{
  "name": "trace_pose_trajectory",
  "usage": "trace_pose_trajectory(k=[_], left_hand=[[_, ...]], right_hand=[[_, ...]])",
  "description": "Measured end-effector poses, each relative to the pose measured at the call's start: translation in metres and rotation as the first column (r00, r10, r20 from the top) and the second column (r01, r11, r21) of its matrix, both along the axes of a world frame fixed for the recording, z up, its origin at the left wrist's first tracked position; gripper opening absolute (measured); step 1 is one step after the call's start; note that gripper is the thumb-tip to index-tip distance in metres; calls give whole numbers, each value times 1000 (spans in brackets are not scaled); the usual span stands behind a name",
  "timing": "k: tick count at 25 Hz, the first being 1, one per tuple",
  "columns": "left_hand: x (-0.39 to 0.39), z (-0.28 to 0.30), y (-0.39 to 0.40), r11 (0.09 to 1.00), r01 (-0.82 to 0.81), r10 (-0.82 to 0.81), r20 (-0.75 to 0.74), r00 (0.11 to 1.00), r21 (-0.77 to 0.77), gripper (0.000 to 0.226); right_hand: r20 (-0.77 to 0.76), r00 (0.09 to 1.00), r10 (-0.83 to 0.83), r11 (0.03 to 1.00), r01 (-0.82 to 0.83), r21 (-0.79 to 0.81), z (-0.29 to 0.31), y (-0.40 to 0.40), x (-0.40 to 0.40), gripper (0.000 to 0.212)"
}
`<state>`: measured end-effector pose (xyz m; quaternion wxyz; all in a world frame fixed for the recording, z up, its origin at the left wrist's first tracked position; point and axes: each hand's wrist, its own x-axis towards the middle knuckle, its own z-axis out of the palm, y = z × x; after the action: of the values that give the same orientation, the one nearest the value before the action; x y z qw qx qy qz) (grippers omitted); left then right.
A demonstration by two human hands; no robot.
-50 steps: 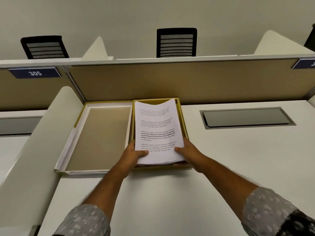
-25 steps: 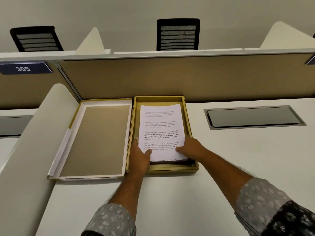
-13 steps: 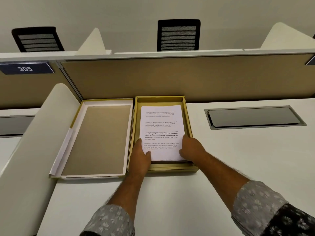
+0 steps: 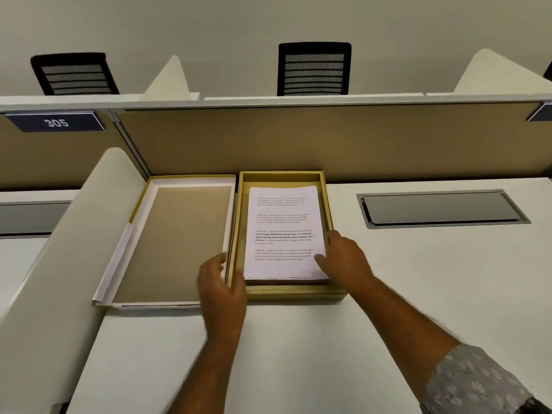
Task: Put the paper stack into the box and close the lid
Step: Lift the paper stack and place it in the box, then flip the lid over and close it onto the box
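Note:
The white paper stack (image 4: 283,234), printed with text, lies flat inside the open gold box (image 4: 294,292) on the desk. To the box's left lies the lid (image 4: 176,237), upside down, with a brown inside and a white rim. My left hand (image 4: 219,282) hovers over the seam between lid and box, fingers apart; whether it touches the lid's right edge is unclear. My right hand (image 4: 343,259) rests at the stack's lower right edge, inside the box's right wall, fingers loosely spread, gripping nothing.
A tan partition (image 4: 298,138) rises just behind the box and lid. A curved white divider (image 4: 59,249) stands left of the lid. A metal cable hatch (image 4: 439,209) is set into the white desk (image 4: 298,354) on the right. Black chairs (image 4: 313,68) stand beyond the partition.
The stack went from held above the box to lying flat in it. My left hand has left the stack's lower left corner and moved left toward the lid. My right hand has loosened at the stack's edge.

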<state>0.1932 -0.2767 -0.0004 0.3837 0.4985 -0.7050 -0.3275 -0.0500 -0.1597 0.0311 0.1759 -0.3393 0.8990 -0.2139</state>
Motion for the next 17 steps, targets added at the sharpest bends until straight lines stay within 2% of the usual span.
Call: trace_pose_trajectory(k=[1, 3, 6, 9, 13, 15, 17], left_hand=[[17, -4, 3, 991, -131, 133, -61, 989, 33, 40], [46, -14, 3, 909, -342, 376, -116, 919, 238, 33], [73, -28, -10, 720, -452, 572, -80, 817, 526, 40], [85, -26, -23, 672, -419, 567, -60, 822, 611, 62], [82, -23, -26, 697, -409, 533, -45, 845, 589, 61], [75, -19, -18, 724, -399, 546, -114, 830, 563, 60], [69, -15, -13, 721, -339, 579, -255, 775, 605, 69]], right_hand=[[24, 1000, -12, 999, 13, -42, 3, 7, 4, 56], [83, 996, -25, 997, 32, -75, 6, 22, 14, 59], [87, 995, -55, 995, 62, -83, 3, 45, 33, 56], [53, 995, -84, 995, 86, -45, -2, 65, 46, 50], [69, 997, -44, 999, 44, 10, -12, 79, 47, 43], [56, 998, -35, 999, 36, -2, -13, 81, 46, 45], [54, 998, -39, 999, 40, -11, -14, 81, 44, 49]])
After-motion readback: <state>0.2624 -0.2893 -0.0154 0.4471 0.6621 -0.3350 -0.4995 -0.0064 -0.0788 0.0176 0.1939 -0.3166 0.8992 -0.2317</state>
